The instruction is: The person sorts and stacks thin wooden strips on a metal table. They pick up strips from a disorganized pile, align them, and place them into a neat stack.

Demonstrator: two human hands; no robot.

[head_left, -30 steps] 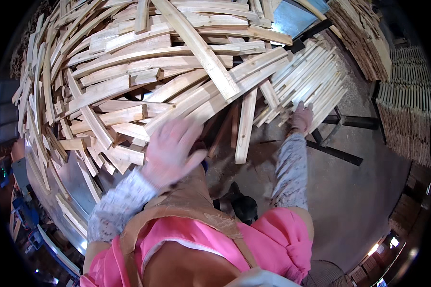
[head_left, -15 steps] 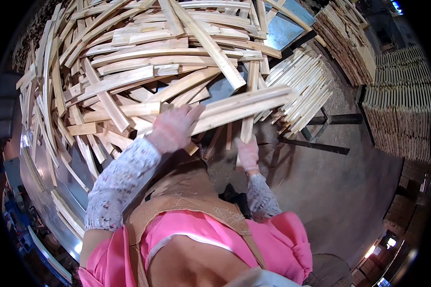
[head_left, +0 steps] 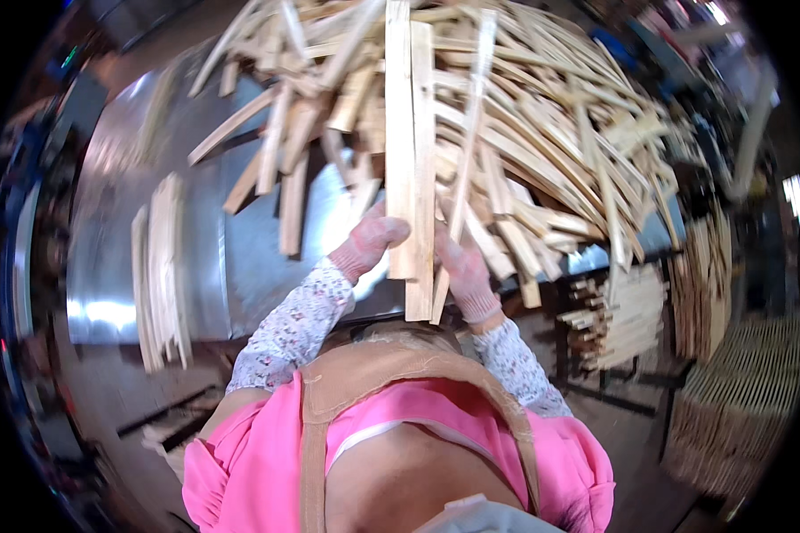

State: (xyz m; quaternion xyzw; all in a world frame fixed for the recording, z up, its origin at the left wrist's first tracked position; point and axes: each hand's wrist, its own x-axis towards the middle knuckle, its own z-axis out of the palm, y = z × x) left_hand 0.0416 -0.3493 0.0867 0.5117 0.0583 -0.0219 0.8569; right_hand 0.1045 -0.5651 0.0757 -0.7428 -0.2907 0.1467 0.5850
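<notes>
Fingers (head_left: pixel 391 233) of our left hand (head_left: pixel 371 244) and right hand (head_left: pixel 468 274) are grasping wooden strips (head_left: pixel 401 124) over the near edge of the metal table (head_left: pixel 203 293); a small bundle (head_left: pixel 165 266) is lying aligned at its left, while the far larger heap (head_left: pixel 556 160) is sprawling unaligned across its right.

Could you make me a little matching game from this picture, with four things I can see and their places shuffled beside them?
Column one:
1. left hand
2. apron
3. small group of strips
4. right hand

Column two:
A. lying on the left part of the metal table
B. at the right side of the held slats
C. at the left side of the held slats
D. worn over the pink shirt

Right pairs: 1-C, 2-D, 3-A, 4-B.
</notes>
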